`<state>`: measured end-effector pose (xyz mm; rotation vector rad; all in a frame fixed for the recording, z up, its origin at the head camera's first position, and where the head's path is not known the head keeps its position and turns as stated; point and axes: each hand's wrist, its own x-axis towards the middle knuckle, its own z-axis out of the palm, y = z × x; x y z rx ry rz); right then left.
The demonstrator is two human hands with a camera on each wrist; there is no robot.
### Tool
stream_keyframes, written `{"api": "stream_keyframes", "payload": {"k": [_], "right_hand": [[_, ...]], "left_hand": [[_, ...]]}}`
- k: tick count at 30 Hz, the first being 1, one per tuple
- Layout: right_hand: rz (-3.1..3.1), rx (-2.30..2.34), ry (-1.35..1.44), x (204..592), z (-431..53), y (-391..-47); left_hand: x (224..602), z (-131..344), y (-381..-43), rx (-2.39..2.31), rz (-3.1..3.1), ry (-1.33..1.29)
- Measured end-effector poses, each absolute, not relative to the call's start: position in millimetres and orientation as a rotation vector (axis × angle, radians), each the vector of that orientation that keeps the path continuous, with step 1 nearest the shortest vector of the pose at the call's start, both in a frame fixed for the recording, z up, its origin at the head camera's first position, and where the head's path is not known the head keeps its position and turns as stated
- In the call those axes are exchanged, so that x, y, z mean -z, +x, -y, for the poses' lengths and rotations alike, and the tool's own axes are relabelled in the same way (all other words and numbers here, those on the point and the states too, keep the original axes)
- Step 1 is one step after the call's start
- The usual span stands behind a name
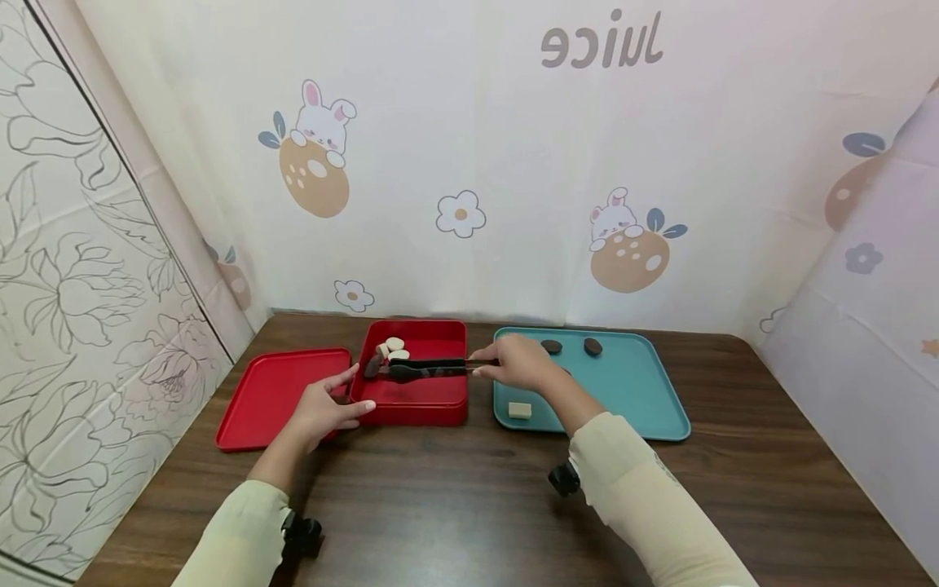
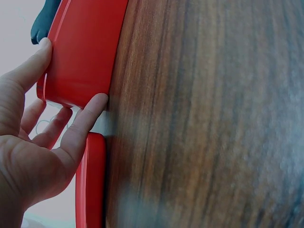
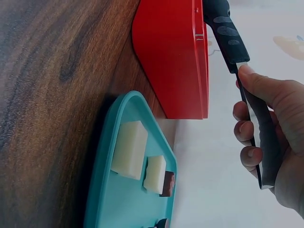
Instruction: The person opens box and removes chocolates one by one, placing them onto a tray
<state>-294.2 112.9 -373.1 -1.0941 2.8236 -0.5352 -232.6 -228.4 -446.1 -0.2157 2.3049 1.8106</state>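
Observation:
My right hand (image 1: 517, 363) grips a pair of tongs (image 1: 433, 371) with black ends and metal arms; in the right wrist view its thumb and fingers press the arms from both sides. The tongs reach left across the open red box (image 1: 421, 415). Right at their tips, inside the box's left side, is a dark brown piece (image 1: 372, 367). Several pale round pieces (image 1: 394, 344) lie beside it. My left hand (image 1: 323, 414) touches the box's near left corner, thumb at the front rim and spread fingers along the side, as the left wrist view also shows.
A teal tray (image 1: 631, 391) stands to the right, bearing dark brown oval pieces (image 1: 592, 347) and a cream block (image 1: 520, 410); the right wrist view shows another pale piece (image 3: 155, 175) there. A red lid-like tray (image 1: 275, 391) lies left of the box. A patterned curtain (image 1: 469, 147) hangs behind the table.

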Motion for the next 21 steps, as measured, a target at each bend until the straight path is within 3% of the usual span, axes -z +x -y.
{"api": "stream_keyframes", "payload": {"k": [21], "right_hand": [[-2.956, 0.694, -1.025, 367, -138, -262]], "left_hand": [[446, 229, -232, -1.815, -2.306, -0.199]]}}
